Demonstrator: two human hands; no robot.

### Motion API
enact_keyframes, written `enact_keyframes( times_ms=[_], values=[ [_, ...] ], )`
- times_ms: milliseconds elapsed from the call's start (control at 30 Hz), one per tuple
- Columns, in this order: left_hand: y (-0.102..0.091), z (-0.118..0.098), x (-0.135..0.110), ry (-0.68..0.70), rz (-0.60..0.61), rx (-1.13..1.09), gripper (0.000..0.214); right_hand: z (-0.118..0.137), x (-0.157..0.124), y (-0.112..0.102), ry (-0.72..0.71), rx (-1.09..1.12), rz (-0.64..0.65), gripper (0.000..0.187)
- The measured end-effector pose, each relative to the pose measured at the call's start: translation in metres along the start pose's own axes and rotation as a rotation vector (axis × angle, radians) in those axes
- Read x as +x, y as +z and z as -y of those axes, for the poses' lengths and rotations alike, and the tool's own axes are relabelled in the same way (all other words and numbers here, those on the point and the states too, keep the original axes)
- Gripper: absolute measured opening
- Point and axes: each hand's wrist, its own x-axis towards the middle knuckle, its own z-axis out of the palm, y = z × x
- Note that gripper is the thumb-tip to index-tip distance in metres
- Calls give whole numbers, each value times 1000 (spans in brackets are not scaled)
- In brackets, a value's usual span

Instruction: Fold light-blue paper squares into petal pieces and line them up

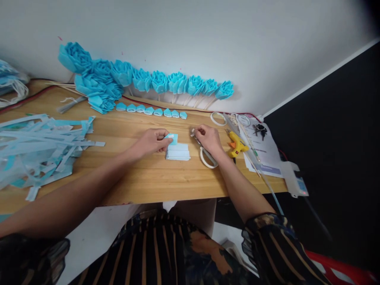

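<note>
My left hand [156, 140] pinches a small light-blue fabric piece [174, 138] between thumb and fingers; a little white strip shows on its face near my thumb. Just below it on the table lies a stack of pale-blue pleated fabric pieces [178, 152]. My right hand [208, 137] is closed, with a small white strip [192, 132] at its fingertips. Under that hand and wrist lie a white tape roll [204, 160] and a partly hidden metal tool.
Blue fabric roses [158, 82] on sticks lean along the wall, with folded blue petals [149, 111] in a row before them. Fabric scraps [44, 142] pile up at left. At right are a yellow glue gun [237, 144], another tape roll [218, 118], papers and keys [260, 130].
</note>
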Motion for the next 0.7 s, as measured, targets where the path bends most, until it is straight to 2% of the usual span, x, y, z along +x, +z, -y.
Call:
enact_keyframes(
  times_ms=[467, 600, 700],
  values=[
    [-1, -1, -1, -52, -3, -8, 21, -1, -8, 5, 26, 223, -99, 16],
    [0, -4, -1, -87, 30, -63, 19, 17, -23, -1, -237, 314, -195, 19],
    [1, -7, -2, -103, 69, -70, 21, 31, -35, -6, -471, 253, -275, 18]
  ],
)
